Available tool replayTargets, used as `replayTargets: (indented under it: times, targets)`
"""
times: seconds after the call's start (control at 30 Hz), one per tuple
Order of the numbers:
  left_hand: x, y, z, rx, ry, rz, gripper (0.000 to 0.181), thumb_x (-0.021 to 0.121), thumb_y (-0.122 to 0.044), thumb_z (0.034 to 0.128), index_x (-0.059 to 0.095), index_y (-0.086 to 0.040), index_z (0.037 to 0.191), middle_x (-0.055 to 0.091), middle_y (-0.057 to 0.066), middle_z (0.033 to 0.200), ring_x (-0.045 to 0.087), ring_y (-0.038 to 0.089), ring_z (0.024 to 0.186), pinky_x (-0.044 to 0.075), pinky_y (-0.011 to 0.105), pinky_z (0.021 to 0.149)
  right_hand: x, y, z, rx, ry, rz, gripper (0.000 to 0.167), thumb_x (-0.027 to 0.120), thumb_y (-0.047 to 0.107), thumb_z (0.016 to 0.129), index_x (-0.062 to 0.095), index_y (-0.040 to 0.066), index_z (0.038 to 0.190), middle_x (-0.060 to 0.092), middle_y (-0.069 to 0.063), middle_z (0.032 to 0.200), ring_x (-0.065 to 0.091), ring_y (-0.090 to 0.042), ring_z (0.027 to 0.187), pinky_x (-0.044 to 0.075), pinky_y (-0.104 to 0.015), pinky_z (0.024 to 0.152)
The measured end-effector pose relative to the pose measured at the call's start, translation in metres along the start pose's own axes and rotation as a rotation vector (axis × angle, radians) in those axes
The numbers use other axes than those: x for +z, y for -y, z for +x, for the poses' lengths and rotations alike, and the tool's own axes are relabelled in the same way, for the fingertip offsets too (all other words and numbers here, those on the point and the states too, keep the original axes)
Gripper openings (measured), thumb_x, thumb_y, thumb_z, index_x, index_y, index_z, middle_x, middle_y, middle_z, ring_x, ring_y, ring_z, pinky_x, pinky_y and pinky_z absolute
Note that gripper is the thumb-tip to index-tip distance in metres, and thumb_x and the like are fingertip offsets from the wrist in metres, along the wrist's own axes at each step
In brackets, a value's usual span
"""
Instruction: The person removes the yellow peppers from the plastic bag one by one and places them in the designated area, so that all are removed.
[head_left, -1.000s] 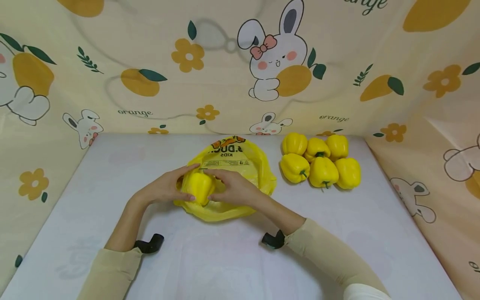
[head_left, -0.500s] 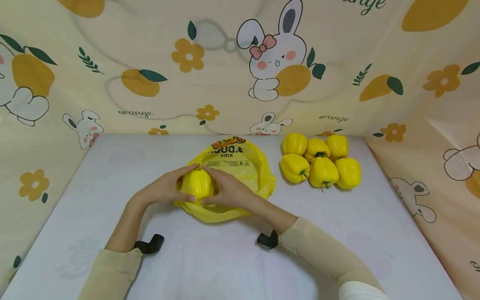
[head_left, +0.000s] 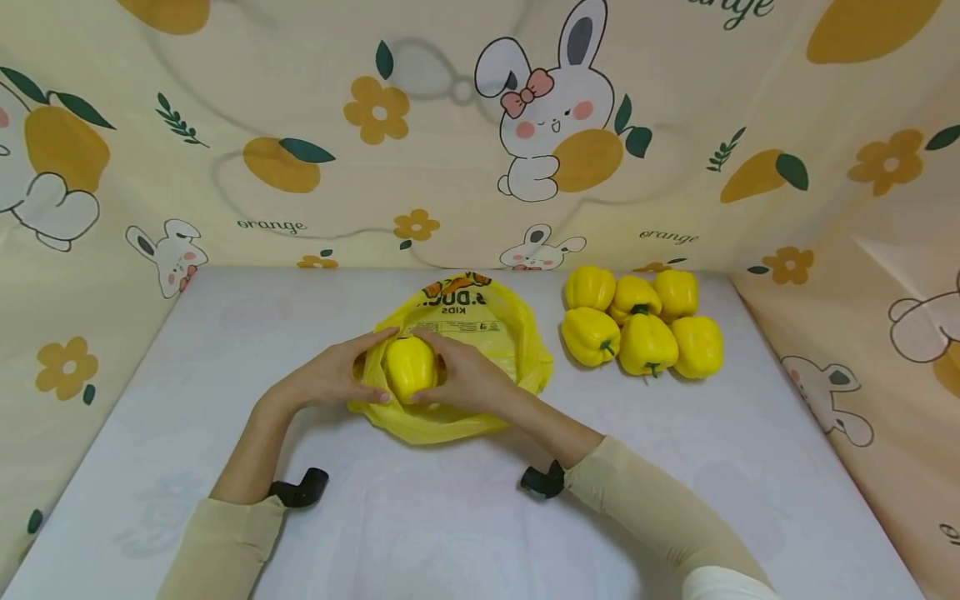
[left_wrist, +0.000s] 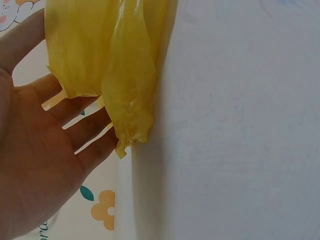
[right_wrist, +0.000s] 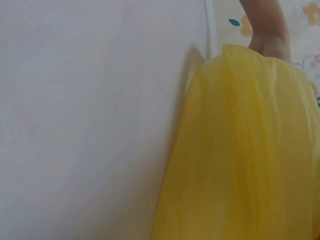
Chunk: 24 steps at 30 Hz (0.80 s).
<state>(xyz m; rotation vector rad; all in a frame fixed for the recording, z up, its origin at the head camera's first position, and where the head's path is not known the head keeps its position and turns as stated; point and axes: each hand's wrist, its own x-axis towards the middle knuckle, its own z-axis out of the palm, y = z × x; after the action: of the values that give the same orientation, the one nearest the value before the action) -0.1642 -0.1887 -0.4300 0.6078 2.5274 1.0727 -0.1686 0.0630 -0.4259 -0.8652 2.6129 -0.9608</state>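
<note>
A yellow bell pepper (head_left: 411,371) is at the left side of the mouth of a yellow plastic bag (head_left: 528,354) in the head view. My right hand (head_left: 476,375) reaches over the bag and grips the pepper, thumb at the near side and fingers at the far side. At the bag's left rim my left hand (head_left: 326,375) holds the edge, thumb and fingers spread apart. The left wrist view shows the bag (left_wrist: 82,45) draped over the fingers of the left hand (left_wrist: 45,140). In the right wrist view the bag (right_wrist: 240,150) hides the right hand.
Several yellow bell peppers (head_left: 648,343) stand grouped at the back right of the white table (head_left: 420,525). A cloth (head_left: 435,183) printed with rabbits and oranges hangs behind and along both sides. Black wrist devices (head_left: 302,488) sit on both wrists.
The right hand and the pepper have shifted slightly, first left, then back right, and the pepper has turned, its front edge rising a little. The left hand and the bag stay put.
</note>
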Motion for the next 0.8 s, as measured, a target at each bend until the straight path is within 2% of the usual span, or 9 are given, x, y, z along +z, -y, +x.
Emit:
replayTargets:
  times: [0.4, 0.53, 0.8]
  targets:
    - [-0.001, -0.002, 0.001, -0.025, -0.007, -0.003, 0.096, 0.085, -0.031, 0.0783, 0.032, -0.016, 0.156, 0.031, 0.014, 0.16, 0.025, 0.037, 0.147, 0.02, 0.059, 0.118, -0.024, -0.007, -0.017, 0.027, -0.055, 0.137, 0.091, 0.087, 0.031, 0.077, 0.037, 0.022, 0.153, 0.045, 0.003, 0.152, 0.054, -0.016, 0.124, 0.048, -0.035, 0.103]
    - [-0.001, -0.003, 0.001, -0.041, -0.012, 0.004, 0.096, 0.085, -0.032, 0.0781, 0.032, -0.017, 0.156, 0.03, 0.014, 0.16, 0.024, 0.037, 0.147, 0.019, 0.058, 0.118, -0.034, -0.012, -0.025, 0.032, -0.091, 0.18, 0.092, 0.088, 0.027, 0.077, 0.037, 0.022, 0.153, 0.044, 0.003, 0.152, 0.052, -0.017, 0.127, 0.047, -0.035, 0.105]
    - [-0.001, -0.003, 0.001, -0.033, -0.028, 0.027, 0.095, 0.085, -0.032, 0.0786, 0.033, -0.016, 0.156, 0.031, 0.015, 0.159, 0.024, 0.038, 0.147, 0.019, 0.058, 0.118, -0.053, -0.025, -0.044, 0.002, -0.181, 0.256, 0.092, 0.088, 0.021, 0.077, 0.037, 0.018, 0.153, 0.04, -0.001, 0.155, 0.048, -0.023, 0.134, 0.044, -0.039, 0.108]
